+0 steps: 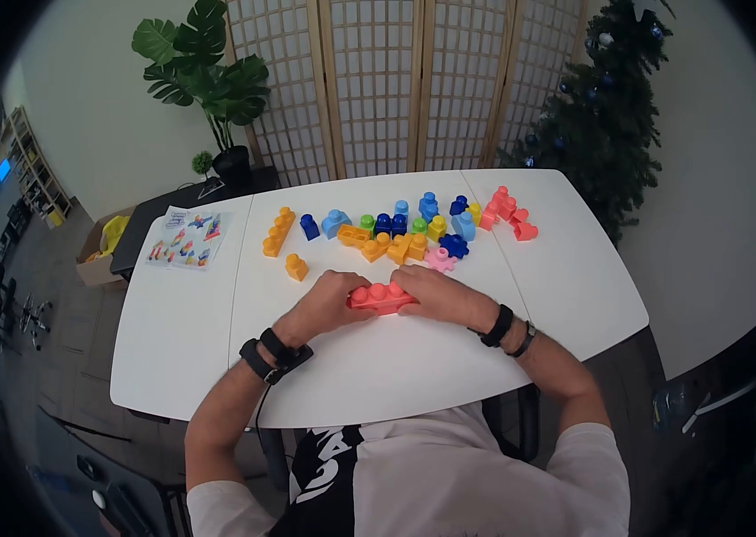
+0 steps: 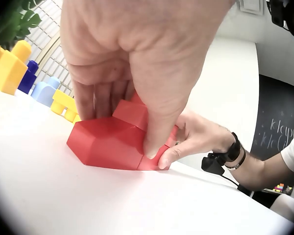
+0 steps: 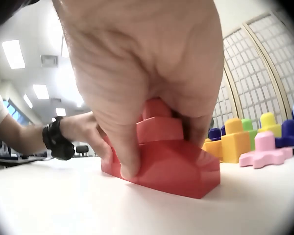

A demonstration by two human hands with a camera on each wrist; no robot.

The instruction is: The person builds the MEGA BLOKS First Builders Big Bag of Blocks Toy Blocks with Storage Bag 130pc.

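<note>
Red toy building blocks with round studs on top rest on the white table in front of the person. At their left end, the left hand grips with the thumb on the near side and the fingers behind. The right hand holds the right end the same way. Close up, the red base has a slanted end and a seam near the left thumb. A smaller red part sits on top, under the right palm. The fingers hide much of the far side.
Beyond the hands lie several loose blocks: a long orange one, a small orange one, a dark blue gear, a pink gear and red pieces. A printed picture sheet lies at the left.
</note>
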